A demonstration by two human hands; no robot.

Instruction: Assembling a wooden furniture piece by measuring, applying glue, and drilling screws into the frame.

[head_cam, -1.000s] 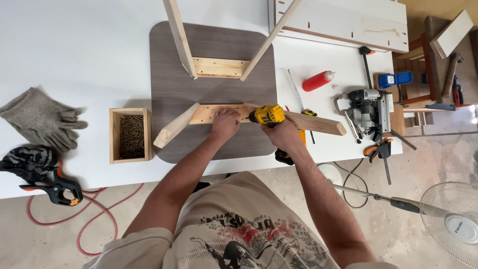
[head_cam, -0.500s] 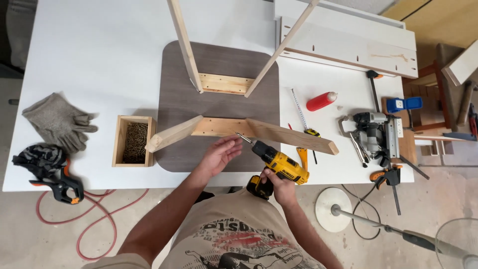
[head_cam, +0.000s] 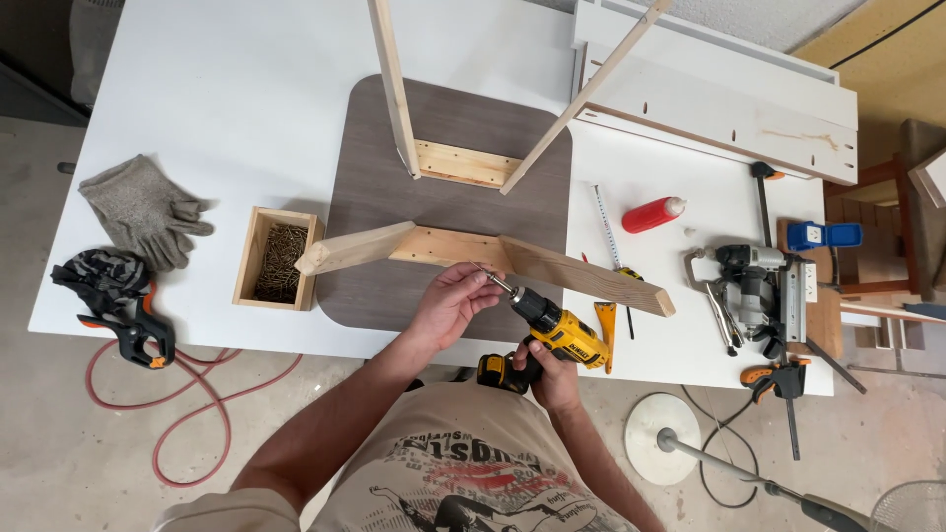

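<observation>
Head view: right hand (head_cam: 554,372) grips the yellow drill (head_cam: 550,330) just below the wood frame (head_cam: 493,258) on the grey board (head_cam: 370,167); left hand (head_cam: 451,303) pinches a screw (head_cam: 482,272) at the bit, fingers narrow.

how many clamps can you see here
2. One black-and-orange clamp lies at the table's left edge by the gloves; another sits at the right edge below the saw. Others may be hidden.

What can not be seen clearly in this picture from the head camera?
- Drill bit tip: too small, and the left hand covers part of it, head view.
- Drill handle: wrapped by the right hand.
- Two upright wooden legs: cut off by the top edge.
- Fan: cut off at the bottom right corner.
</observation>
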